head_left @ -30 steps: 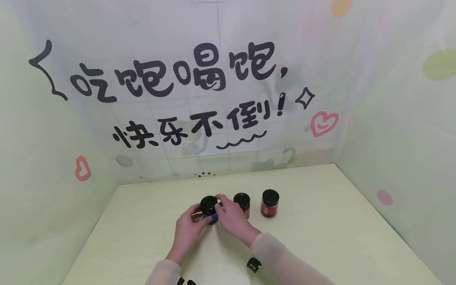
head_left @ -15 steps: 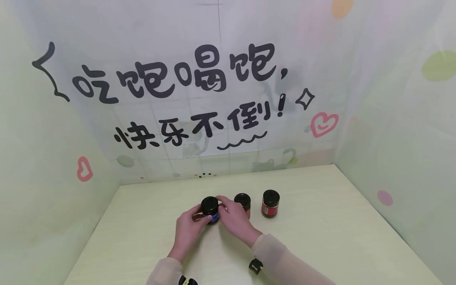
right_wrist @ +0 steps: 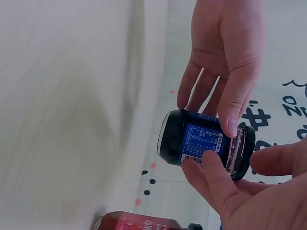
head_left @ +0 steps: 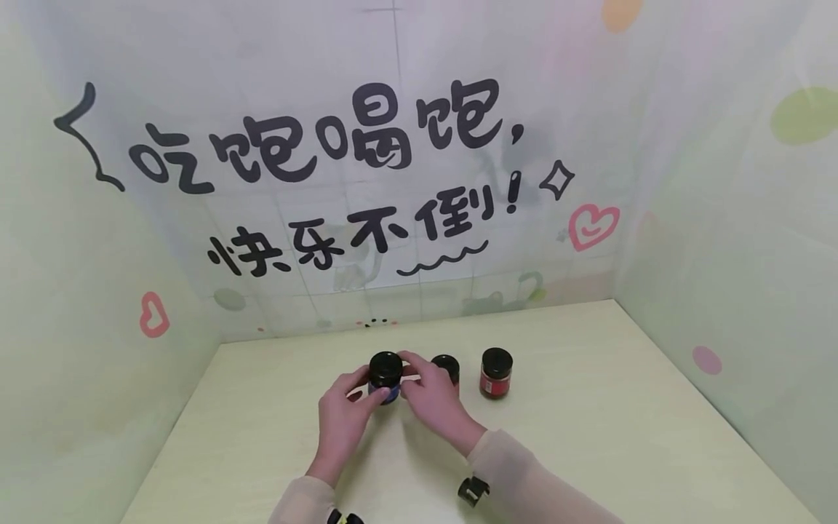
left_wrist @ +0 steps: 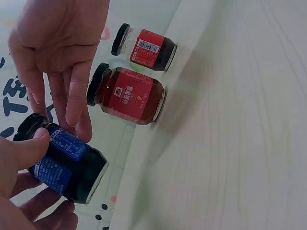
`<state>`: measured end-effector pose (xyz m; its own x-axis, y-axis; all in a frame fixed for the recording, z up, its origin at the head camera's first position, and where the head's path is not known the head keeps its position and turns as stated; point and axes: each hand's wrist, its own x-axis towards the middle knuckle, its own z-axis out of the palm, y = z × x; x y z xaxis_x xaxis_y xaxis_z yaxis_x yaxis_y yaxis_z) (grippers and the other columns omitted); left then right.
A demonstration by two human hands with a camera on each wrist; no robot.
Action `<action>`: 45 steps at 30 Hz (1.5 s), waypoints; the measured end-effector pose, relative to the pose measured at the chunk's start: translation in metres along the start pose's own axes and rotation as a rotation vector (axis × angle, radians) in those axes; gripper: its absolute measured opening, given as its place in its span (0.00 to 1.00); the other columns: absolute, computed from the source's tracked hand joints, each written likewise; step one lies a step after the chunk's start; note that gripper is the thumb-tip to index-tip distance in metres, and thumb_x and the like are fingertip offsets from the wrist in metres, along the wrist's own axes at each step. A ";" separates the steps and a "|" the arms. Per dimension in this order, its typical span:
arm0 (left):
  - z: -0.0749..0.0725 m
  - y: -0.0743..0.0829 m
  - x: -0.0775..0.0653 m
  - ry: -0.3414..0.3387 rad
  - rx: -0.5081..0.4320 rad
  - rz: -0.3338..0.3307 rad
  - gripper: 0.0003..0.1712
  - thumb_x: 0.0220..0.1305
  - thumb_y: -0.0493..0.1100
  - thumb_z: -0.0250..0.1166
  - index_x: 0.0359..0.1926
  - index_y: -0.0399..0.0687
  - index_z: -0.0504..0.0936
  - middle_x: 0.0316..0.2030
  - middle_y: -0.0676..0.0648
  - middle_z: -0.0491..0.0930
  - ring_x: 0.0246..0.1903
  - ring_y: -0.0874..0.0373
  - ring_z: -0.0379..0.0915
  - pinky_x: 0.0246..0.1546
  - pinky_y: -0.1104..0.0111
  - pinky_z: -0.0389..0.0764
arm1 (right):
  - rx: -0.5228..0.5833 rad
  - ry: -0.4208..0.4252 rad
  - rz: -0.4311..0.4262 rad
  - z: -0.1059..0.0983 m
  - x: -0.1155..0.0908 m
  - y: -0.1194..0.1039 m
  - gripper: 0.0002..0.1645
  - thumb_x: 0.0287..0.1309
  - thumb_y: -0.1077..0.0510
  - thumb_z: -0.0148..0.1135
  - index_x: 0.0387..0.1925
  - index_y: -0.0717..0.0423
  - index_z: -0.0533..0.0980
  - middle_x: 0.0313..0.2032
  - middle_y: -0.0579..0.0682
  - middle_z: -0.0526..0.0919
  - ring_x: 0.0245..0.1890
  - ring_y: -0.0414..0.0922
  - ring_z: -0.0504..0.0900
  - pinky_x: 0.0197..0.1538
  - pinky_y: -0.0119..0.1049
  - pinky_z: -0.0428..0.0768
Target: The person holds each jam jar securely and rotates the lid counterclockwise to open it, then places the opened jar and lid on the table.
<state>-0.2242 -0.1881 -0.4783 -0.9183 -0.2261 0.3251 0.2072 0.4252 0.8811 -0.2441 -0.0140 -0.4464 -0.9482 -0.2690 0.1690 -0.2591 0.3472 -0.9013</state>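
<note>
Since the earlier frames, the jar with the blue label [head_left: 386, 375] has risen a little in the head view, to just below the frame's middle, and both hands have gone up with it. It is clear of the worktop [head_left: 556, 444], lid uppermost. A second ago, the right thumb overlapped the lid; now it lies beside it, and more of the lid shows. The two red-labelled jars have stayed put.

The left hand [head_left: 343, 413] grips the blue-labelled jar from the left, thumb across the front, fingers around the side. The right hand [head_left: 435, 399] is just right of it, fingers loosely extended; whether the tips touch the glass, I cannot tell.

Counted, there are three jars: one blue-labelled, two red-labelled, each with a black lid. The middle jar [left_wrist: 127, 96] is partly hidden behind the right hand in the head view; the far-right jar [head_left: 495, 374] stands upright near the right-centre. Two pink hearts [head_left: 593, 227] decorate the backdrop, below two rows of black writing [head_left: 382, 131].
</note>
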 end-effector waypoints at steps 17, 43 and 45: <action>0.000 0.018 -0.013 -0.014 -0.200 -0.066 0.34 0.51 0.61 0.77 0.60 0.62 0.83 0.52 0.51 0.82 0.57 0.55 0.77 0.47 0.68 0.82 | 0.252 -0.009 -0.017 -0.021 -0.011 -0.020 0.25 0.73 0.49 0.58 0.62 0.60 0.75 0.37 0.54 0.84 0.34 0.49 0.87 0.41 0.39 0.85; 0.020 0.038 -0.042 0.063 -0.007 0.049 0.32 0.46 0.59 0.80 0.54 0.55 0.88 0.38 0.57 0.81 0.42 0.61 0.78 0.33 0.71 0.83 | -0.124 -0.039 -0.004 -0.042 -0.015 -0.014 0.32 0.65 0.27 0.53 0.36 0.51 0.79 0.26 0.43 0.81 0.25 0.42 0.81 0.29 0.37 0.80; 0.021 0.039 -0.044 0.060 0.016 0.044 0.33 0.45 0.60 0.80 0.54 0.56 0.88 0.38 0.57 0.81 0.41 0.61 0.78 0.33 0.71 0.83 | -0.216 -0.020 -0.020 -0.043 -0.017 -0.015 0.33 0.64 0.24 0.51 0.34 0.48 0.78 0.25 0.41 0.80 0.24 0.41 0.79 0.28 0.38 0.78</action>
<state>-0.1828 -0.1435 -0.4652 -0.8864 -0.2592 0.3836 0.2408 0.4496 0.8602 -0.2325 0.0241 -0.4188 -0.9393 -0.2948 0.1756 -0.3129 0.5257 -0.7911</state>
